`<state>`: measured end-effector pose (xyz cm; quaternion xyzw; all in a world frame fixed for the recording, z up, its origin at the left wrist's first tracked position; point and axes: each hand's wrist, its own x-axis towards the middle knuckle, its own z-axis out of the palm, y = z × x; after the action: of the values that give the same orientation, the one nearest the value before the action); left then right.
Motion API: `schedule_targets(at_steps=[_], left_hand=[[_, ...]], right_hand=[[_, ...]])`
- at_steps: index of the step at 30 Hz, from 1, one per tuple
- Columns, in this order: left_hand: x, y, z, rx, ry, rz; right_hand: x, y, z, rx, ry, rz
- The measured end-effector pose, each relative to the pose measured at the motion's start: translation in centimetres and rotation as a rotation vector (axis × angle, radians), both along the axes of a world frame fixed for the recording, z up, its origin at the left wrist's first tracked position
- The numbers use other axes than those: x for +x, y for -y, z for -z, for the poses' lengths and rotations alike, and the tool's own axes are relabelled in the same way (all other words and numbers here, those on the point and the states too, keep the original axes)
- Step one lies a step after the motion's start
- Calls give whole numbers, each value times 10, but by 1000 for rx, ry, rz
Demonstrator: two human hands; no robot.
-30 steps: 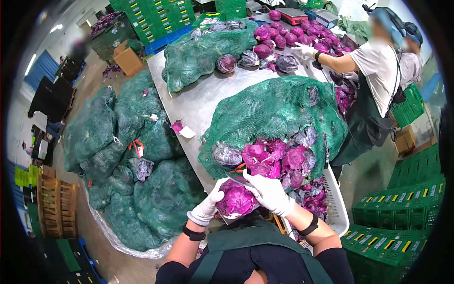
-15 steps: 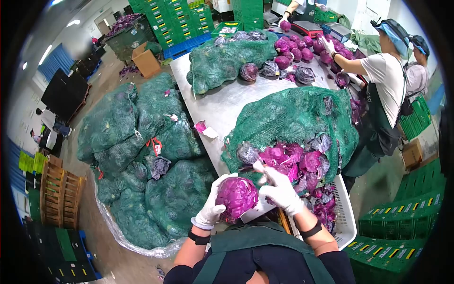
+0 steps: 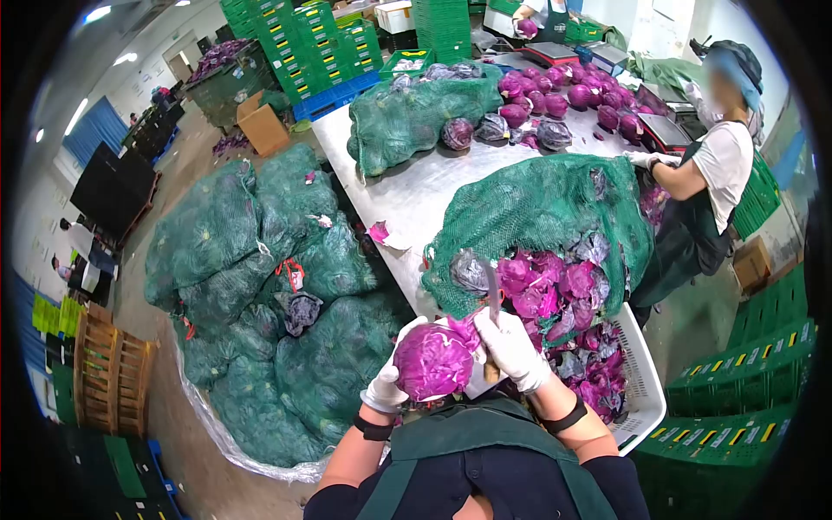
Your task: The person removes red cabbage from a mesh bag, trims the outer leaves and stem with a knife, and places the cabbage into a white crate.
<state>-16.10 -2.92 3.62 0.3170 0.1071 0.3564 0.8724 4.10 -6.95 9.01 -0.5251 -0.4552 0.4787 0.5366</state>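
Note:
My gloved left hand (image 3: 386, 381) is wrapped round the left side of a purple cabbage (image 3: 431, 362), held up in front of my apron. In my gloved right hand (image 3: 511, 351) is a knife (image 3: 494, 299), its blade pointing up above the fist and its brownish handle end showing below. A loosened purple leaf (image 3: 464, 333) rises off the cabbage's upper right side, right at my right fingers. Beyond the hands, a green mesh sack (image 3: 529, 204) lies on the metal table (image 3: 390, 208), with purple leaves (image 3: 542, 286) and a dull-skinned cabbage (image 3: 469, 271) at its mouth.
A white crate (image 3: 646, 390) of leaves stands at my right. Full mesh sacks (image 3: 334, 364) are piled at my left. A co-worker (image 3: 715, 173) stands at the table's right side, near loose cabbages (image 3: 555, 95) and a scale (image 3: 663, 130). Green crates (image 3: 728, 433) fill the lower right.
My right hand has come down and in against the cabbage, and the knife blade now shows upright. The co-worker has drawn back from the cabbage pile, hands now near the sack.

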Motion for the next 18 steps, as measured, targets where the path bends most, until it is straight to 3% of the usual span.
schedule_targets(at_steps=[1, 2, 3, 6, 7, 9, 10, 11, 13, 15, 16, 18], left_hand=[[3, 0, -1, -2, 0, 7], [9, 1, -4, -35, 73, -2], [15, 1, -6, -70, 147, -10], [24, -6, -3, -125, 73, -61], [26, -9, 1, -168, 48, -86], [22, -10, 14, -252, 48, -61], [26, -12, 18, -160, 16, -87], [35, -12, 16, -70, -14, -111], [56, -12, 14, 146, -83, -212], [78, -7, 3, 326, -160, -235], [88, -3, 1, 357, -160, -253], [104, 1, 2, 394, -213, -243]], right_hand=[[0, 1, -3, -146, -299, -9], [-3, -4, 5, -151, -369, 60], [-4, 1, 3, -184, -601, 177], [31, 1, 26, -47, -682, 428], [42, 6, 22, 14, -588, 477], [55, 11, 37, 96, 285, 529], [50, 28, 7, -190, 130, 310], [46, 32, 18, -38, 174, 192], [39, 42, 19, -81, 154, 33], [31, 36, 35, 96, 144, 222], [41, 35, 28, -17, 125, 240], [59, 40, 18, 0, 325, 281]])
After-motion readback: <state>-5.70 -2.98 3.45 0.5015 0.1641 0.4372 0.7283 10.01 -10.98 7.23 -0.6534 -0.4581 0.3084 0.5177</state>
